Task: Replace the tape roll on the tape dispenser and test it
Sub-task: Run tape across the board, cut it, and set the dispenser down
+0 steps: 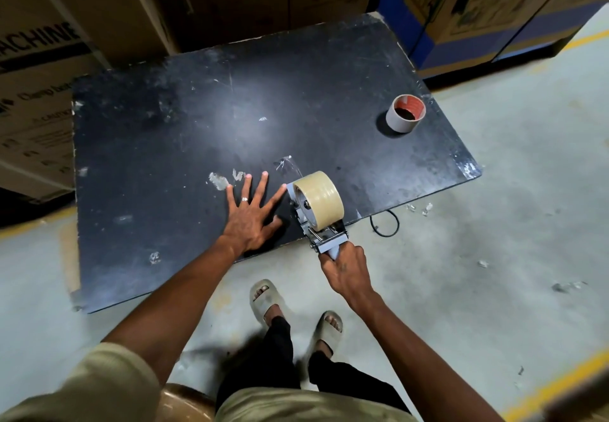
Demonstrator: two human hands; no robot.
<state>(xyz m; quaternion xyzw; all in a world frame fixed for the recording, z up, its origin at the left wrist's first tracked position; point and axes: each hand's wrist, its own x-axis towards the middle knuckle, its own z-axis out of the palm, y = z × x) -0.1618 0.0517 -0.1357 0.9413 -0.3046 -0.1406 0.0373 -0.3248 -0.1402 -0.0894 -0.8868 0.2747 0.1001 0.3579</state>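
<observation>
Right hand point(344, 270) grips tape dispenser point(318, 215) handle; left hand point(252, 215) flat, fingers spread on bench point(197, 108); tape strip point(286, 166) apparently stuck down ahead.

Tape dispenser point(318, 223) w/ full roll point(321, 198), empty core point(405, 113) apart

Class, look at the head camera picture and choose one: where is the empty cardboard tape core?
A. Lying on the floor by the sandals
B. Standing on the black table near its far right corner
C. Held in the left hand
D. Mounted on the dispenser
B: the empty cardboard core stands alone on the black table near its far right corner, apart from both hands.
</observation>
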